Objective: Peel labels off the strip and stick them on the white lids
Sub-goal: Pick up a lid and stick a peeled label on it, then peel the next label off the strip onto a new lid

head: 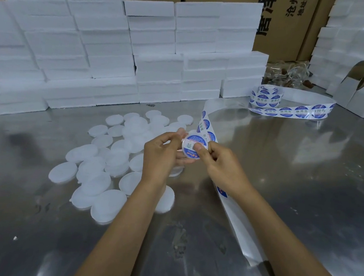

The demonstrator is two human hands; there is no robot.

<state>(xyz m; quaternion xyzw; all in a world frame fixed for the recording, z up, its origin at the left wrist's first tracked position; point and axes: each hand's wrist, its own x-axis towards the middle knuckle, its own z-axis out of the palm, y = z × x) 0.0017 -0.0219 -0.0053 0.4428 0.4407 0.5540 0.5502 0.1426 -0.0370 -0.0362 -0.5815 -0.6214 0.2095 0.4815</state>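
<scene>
My left hand [163,153] grips a white lid [188,154] by its edge above the steel table. A round blue label [195,142] lies on the lid's top. The thumb of my right hand [218,162] presses on that label while its fingers curl around the lid's right side. The label strip [208,126] rises just behind the lid, loops back to the right toward a loose coil [267,97], and its empty backing [239,225] trails down past my right wrist. Several bare white lids [100,170] lie in a pile on the left.
The steel table [304,180] has a seam and an edge at the lower right. Stacks of white foam boxes [85,49] wall off the back and left. Folded white cartons [363,91] stand at the right, with clear bags [288,74] and brown cardboard boxes [290,20] behind.
</scene>
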